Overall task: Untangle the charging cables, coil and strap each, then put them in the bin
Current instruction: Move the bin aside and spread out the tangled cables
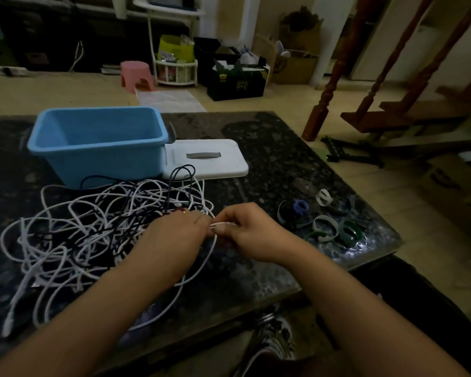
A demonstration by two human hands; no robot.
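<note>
The cables sprawl over the desk from 7 to 11 o'clock of the hands, a tangle with no bare lane through it. At 11 o'clock the bin stands open-topped, touching the tangle's far edge, with the white lid flat beside it at 12. The straps lie scattered at 3 o'clock. Bare desk shows between lid and straps, from 1 to 2 o'clock, and along the near edge at 5.
</note>
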